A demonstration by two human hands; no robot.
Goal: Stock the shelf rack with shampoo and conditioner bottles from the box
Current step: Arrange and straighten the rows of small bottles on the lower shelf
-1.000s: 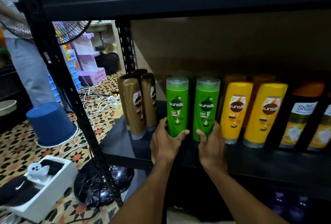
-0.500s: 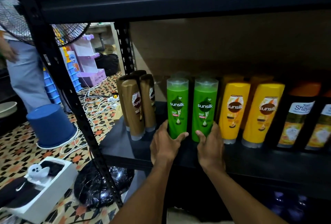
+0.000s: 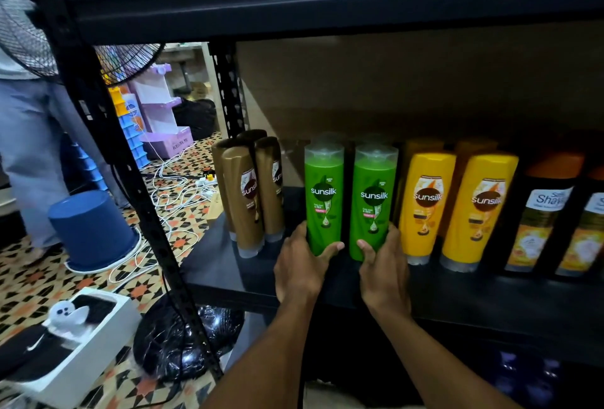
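Two green Sunsilk bottles stand upright side by side on the black shelf (image 3: 225, 274) of the rack. My left hand (image 3: 299, 269) grips the base of the left green bottle (image 3: 324, 194), thumb across its front. My right hand (image 3: 384, 273) grips the base of the right green bottle (image 3: 374, 196) the same way. More green bottles stand dimly behind them. Brown Sunsilk bottles (image 3: 246, 193) stand to the left, yellow Sunsilk bottles (image 3: 457, 206) to the right, and dark bottles with orange caps (image 3: 549, 212) at the far right. The box is not in view.
The rack's black upright post (image 3: 114, 160) crosses the left foreground. On the patterned floor are a blue upturned bucket (image 3: 90, 229), white cables (image 3: 170, 193), a white box (image 3: 81, 353) and a fan base (image 3: 186, 340). A person in jeans (image 3: 29, 147) stands at far left.
Both hands stay on the green bottles' bases. The bottles have barely shifted on the shelf; only the camera view has moved slightly.
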